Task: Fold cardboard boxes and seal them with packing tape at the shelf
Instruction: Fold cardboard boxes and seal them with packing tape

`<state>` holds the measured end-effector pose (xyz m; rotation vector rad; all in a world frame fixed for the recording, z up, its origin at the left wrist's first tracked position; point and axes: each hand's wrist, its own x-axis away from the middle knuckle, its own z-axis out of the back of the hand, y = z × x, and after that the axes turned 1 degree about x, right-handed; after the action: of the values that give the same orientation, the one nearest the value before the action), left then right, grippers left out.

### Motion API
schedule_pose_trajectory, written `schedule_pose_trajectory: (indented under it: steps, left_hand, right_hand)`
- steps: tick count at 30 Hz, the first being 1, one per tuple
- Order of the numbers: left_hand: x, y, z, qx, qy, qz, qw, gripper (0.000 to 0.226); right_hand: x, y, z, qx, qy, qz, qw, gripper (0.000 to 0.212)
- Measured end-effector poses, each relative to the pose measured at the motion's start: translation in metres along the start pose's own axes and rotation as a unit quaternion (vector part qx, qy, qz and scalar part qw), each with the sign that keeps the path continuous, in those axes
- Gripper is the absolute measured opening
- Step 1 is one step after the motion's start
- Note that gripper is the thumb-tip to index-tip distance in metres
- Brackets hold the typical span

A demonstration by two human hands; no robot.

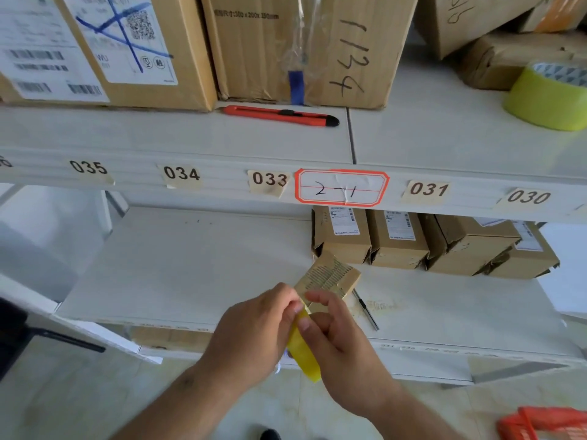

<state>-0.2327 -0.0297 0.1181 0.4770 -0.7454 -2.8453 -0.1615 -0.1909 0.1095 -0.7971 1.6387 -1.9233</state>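
A small cardboard box (330, 276) is held in the air in front of the lower shelf (190, 265). A strip of yellow packing tape (303, 350) hangs from its near end. My left hand (254, 331) pinches the box's near edge where the tape begins. My right hand (336, 338) pinches the tape against the box from the right side. The yellow-green tape roll (546, 96) stands on the upper shelf at the far right. An orange utility knife (281, 115) lies on the upper shelf in front of a large carton.
Several small cardboard boxes (428, 242) stand in a row at the back right of the lower shelf. A thin black tool (367, 311) lies on that shelf just right of my hands. Big cartons (301, 49) fill the upper shelf. An orange mesh item (546, 423) sits bottom right.
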Motion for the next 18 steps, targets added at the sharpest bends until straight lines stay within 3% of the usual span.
schedule_pose_trajectory:
  steps: [2,5,7,9,10,11,14,16,18]
  left_hand:
    - [-0.001,-0.007,-0.009,0.096,0.001,0.105,0.99,0.006]
    - [0.003,-0.023,-0.02,0.188,0.093,0.294,0.933,0.001]
    - [0.013,-0.026,-0.021,0.285,0.104,0.397,0.866,0.024]
    - [0.021,-0.014,-0.019,0.437,0.025,0.434,0.787,0.054]
    - [0.023,-0.006,-0.018,0.475,-0.012,0.426,0.77,0.058]
    - [0.024,-0.001,-0.021,0.48,-0.021,0.411,0.774,0.056]
    - [0.018,-0.003,-0.031,0.418,0.056,0.409,0.809,0.039]
    - [0.012,-0.018,-0.035,0.39,0.086,0.388,0.83,0.035]
    - [0.005,-0.048,-0.039,0.325,0.085,0.342,0.878,0.032]
  right_hand:
    - [-0.001,0.005,-0.005,-0.027,0.004,-0.019,0.999,0.026]
    - [-0.001,0.012,-0.011,-0.048,-0.002,-0.037,0.998,0.034]
    - [-0.003,0.013,-0.013,-0.065,0.003,-0.055,0.996,0.032]
    - [-0.008,0.009,-0.018,-0.082,0.002,-0.084,0.993,0.03]
    - [-0.011,0.01,-0.022,-0.081,0.006,-0.094,0.992,0.029]
    - [-0.016,0.012,-0.027,-0.074,0.018,-0.103,0.992,0.024]
    - [-0.04,0.011,-0.045,-0.025,0.091,-0.116,0.989,0.01]
    - [-0.06,0.011,-0.057,0.006,0.11,-0.137,0.984,0.024]
    - [-0.079,0.013,-0.069,0.045,0.11,-0.169,0.978,0.043]
